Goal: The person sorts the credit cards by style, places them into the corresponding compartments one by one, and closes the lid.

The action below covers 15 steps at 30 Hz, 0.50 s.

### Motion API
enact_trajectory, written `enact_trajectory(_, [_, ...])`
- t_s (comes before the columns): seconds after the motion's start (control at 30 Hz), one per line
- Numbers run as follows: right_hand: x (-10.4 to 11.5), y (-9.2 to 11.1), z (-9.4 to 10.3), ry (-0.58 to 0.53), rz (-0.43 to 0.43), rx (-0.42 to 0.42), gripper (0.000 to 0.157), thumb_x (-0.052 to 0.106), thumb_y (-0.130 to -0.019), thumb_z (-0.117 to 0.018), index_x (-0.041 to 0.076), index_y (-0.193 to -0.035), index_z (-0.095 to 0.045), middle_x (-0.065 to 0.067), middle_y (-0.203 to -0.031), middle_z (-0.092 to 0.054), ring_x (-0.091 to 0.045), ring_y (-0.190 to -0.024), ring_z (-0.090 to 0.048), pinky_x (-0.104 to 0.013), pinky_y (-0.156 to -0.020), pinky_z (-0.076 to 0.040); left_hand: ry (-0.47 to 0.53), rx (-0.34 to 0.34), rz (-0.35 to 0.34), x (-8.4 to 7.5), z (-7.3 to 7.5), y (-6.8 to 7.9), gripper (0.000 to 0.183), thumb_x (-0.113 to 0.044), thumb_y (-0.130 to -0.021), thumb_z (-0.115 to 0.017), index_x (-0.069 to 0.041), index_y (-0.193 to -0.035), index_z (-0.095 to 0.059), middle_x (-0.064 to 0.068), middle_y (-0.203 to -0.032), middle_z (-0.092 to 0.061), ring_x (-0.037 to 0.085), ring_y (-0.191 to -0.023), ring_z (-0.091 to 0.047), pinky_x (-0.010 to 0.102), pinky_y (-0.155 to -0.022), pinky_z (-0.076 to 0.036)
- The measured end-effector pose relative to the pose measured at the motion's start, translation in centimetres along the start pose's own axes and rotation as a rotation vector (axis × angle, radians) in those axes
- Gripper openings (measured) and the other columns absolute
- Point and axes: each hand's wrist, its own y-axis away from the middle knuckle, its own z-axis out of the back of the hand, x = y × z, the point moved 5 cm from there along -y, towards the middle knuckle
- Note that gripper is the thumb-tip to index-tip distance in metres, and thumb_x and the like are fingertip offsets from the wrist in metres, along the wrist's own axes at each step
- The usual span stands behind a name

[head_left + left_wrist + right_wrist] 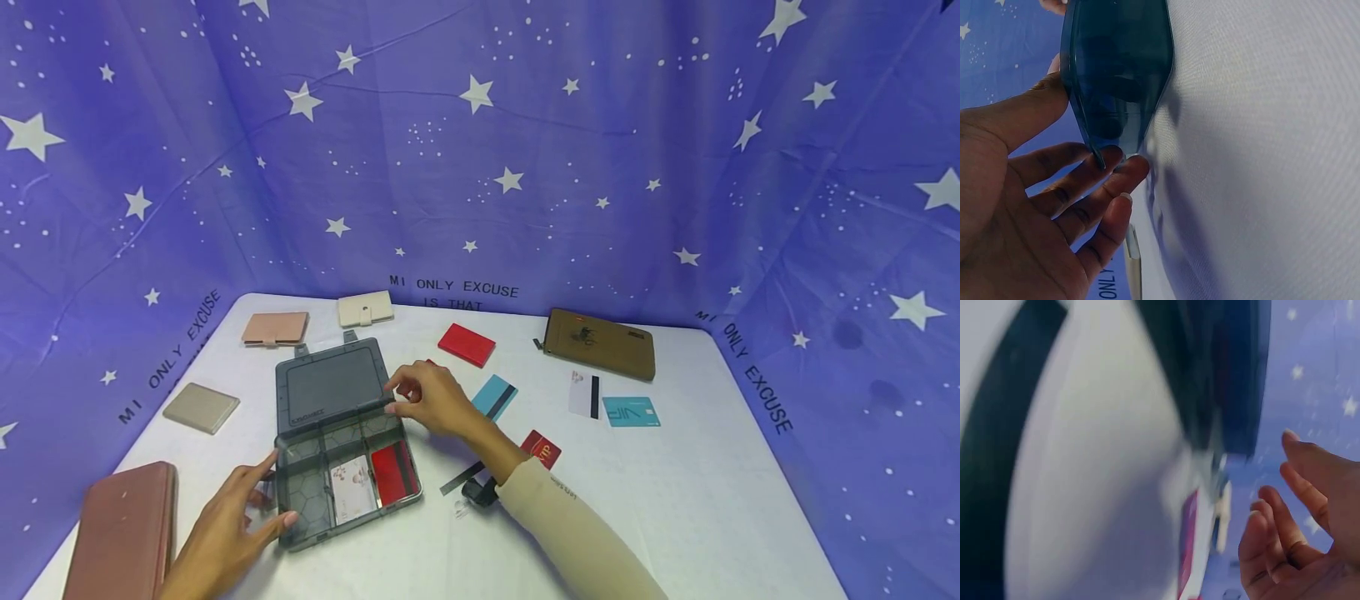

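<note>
A translucent grey divided plastic box [303, 540] lies with its lid [330, 385] folded back. A white card [352, 489] sits in its front middle compartment and a red card with a dark stripe [392, 475] in the front right one. My left hand [228, 529] grips the box's left side, thumb at the front corner, fingers along the outer wall; the left wrist view shows these fingers [1104, 206] curled by the box edge. Beside the hinge's right end is my right hand [431, 396], fingers loosely bent. The right wrist view shows nothing held and a gap to the box.
Blue [495, 396], white [583, 394], VIP blue [632, 412] and red VIP [542, 448] cards lie right. Behind are a red cardholder [467, 344], brown wallet [600, 343], pink [275, 328] and cream [365, 309] wallets. Left are a beige holder [201, 407] and reddish-brown wallet [120, 533].
</note>
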Motion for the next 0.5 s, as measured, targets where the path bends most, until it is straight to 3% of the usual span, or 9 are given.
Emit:
enact_trajectory(0.23, [-3.6, -1.7, 0.6, 0.119, -0.038, 0.045, 0.039, 0.02, -0.082, -0.083, 0.018, -0.119, -0.07, -0.006, -0.113, -0.065, -0.02, -0.105, -0.057, -0.035, -0.089, -0.046, 0.001, -0.012, -0.01, 0.0, 0.0, 0.0, 0.085, -0.034, -0.08, -0.083, -0.009, -0.151, -0.042, 0.005, -0.119, -0.057, 0.008, -0.083, -0.055, 0.023, -0.06, -0.043])
enact_trajectory(0.4, [-4.6, -2.3, 0.3, 0.237, -0.043, 0.09, 0.045, 0.025, -0.081, -0.084, 0.023, -0.123, -0.071, -0.003, -0.129, -0.059, -0.02, -0.119, -0.049, -0.039, -0.096, -0.044, -0.001, -0.025, -0.017, 0.0, 0.0, 0.0, 0.084, -0.033, -0.079, -0.084, -0.008, -0.15, -0.043, 0.004, -0.118, -0.057, 0.006, -0.083, -0.055, 0.022, -0.061, -0.043])
enact_trajectory(0.5, [-4.9, -2.5, 0.3, 0.267, -0.043, 0.105, 0.044, 0.027, -0.079, -0.085, 0.023, -0.121, -0.072, -0.004, -0.129, -0.058, -0.021, -0.12, -0.047, -0.04, -0.095, -0.041, -0.004, -0.035, -0.02, 0.0, 0.0, 0.0, 0.084, -0.032, -0.079, -0.084, -0.008, -0.149, -0.044, 0.003, -0.117, -0.058, 0.006, -0.082, -0.054, 0.022, -0.06, -0.043])
